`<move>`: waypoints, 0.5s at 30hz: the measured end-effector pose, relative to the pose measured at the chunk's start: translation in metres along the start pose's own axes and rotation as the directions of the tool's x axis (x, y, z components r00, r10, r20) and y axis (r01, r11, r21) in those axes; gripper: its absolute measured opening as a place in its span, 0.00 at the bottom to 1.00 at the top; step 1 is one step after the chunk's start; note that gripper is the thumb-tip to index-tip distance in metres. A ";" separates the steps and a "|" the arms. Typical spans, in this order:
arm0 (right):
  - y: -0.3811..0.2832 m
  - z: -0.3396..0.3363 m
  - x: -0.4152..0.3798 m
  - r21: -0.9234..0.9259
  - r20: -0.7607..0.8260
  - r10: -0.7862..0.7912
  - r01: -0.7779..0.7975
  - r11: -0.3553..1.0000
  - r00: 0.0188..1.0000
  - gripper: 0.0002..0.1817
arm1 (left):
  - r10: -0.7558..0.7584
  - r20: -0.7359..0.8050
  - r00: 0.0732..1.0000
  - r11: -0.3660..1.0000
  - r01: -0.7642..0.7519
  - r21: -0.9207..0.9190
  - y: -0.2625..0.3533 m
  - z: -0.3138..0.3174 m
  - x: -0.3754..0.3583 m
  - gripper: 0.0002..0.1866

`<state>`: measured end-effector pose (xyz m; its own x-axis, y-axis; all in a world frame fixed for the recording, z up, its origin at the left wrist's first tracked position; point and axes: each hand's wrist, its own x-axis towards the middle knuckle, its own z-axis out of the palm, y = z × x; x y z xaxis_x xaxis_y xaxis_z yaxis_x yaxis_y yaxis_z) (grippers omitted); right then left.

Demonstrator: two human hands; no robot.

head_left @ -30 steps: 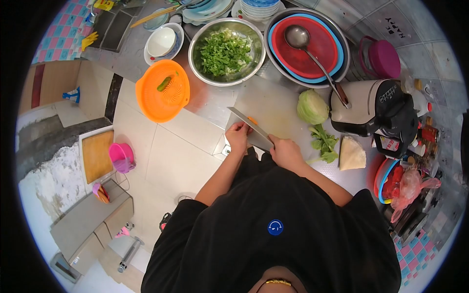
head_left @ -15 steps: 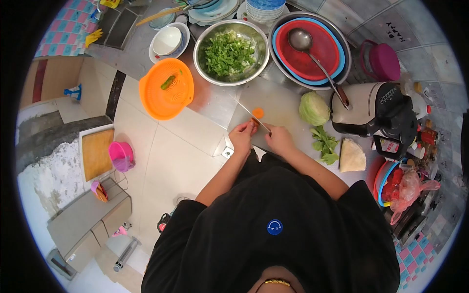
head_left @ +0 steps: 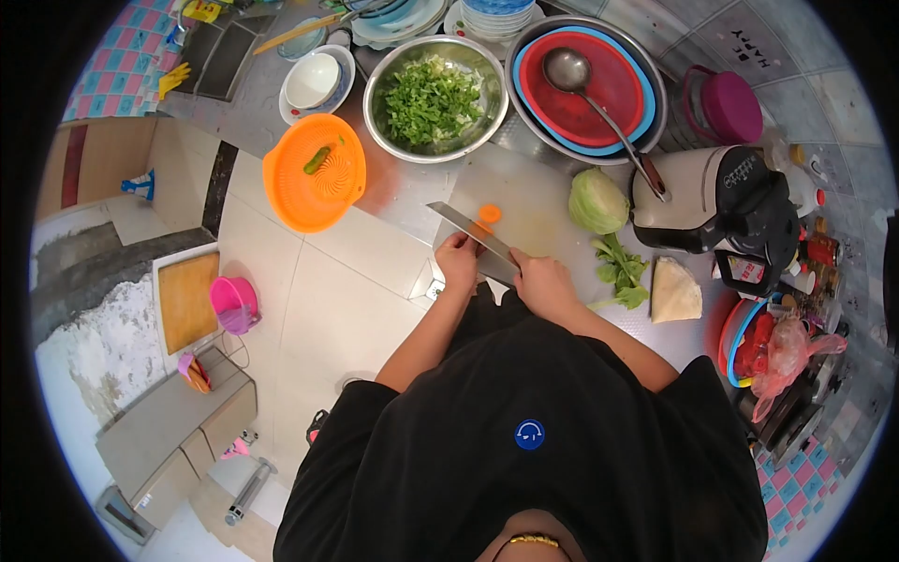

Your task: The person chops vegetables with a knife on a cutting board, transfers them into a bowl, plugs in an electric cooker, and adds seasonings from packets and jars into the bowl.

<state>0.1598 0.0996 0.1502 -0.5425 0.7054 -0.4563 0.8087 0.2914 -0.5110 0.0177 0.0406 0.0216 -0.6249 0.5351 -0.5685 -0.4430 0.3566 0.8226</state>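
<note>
My right hand (head_left: pixel 544 283) is wrapped round the handle of a knife (head_left: pixel 468 227), whose broad blade reaches up and left over the cutting board (head_left: pixel 536 178). Close to the blade's lower side is my left hand (head_left: pixel 459 261), its fingers bent together on something mostly hidden by the knife. Orange carrot slices (head_left: pixel 489 214) lie on the board just above the blade. Right of them sit a pale green cabbage (head_left: pixel 598 201) and some leafy greens (head_left: pixel 622 272).
A steel bowl of chopped greens (head_left: pixel 434 99) and an orange colander (head_left: pixel 314 173) stand beyond the board. Nested red and blue basins hold a ladle (head_left: pixel 599 110). To the right are a beige and black appliance (head_left: pixel 688 199) and a pale folded wedge (head_left: pixel 675 290).
The knife's blade has turned so its broad side shows. More orange carrot now shows beside the blade. The whole view has shifted slightly.
</note>
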 end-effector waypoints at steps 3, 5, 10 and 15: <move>-0.001 -0.002 0.003 -0.013 0.028 0.006 -0.005 1.000 1.000 0.16 | -0.010 0.013 1.000 1.000 0.010 -0.010 0.000 -0.001 0.001 0.07; -0.001 -0.004 0.007 -0.039 0.058 0.005 -0.003 0.999 0.998 0.16 | -0.016 0.022 1.000 1.000 0.016 -0.002 -0.001 -0.002 0.003 0.08; -0.002 0.007 0.025 -0.050 0.039 -0.046 0.048 0.998 0.998 0.12 | -0.055 0.028 0.998 0.998 0.056 -0.041 0.001 -0.001 0.005 0.10; 0.005 0.034 0.051 -0.070 0.027 -0.014 0.016 0.997 1.000 0.15 | -0.020 0.047 0.999 0.996 0.024 -0.082 -0.001 -0.001 0.006 0.09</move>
<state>0.1282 0.1154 0.0999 -0.5595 0.6834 -0.4689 0.8141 0.3470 -0.4657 0.0139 0.0428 0.0169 -0.5852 0.5629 -0.5837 -0.5090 0.3055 0.8048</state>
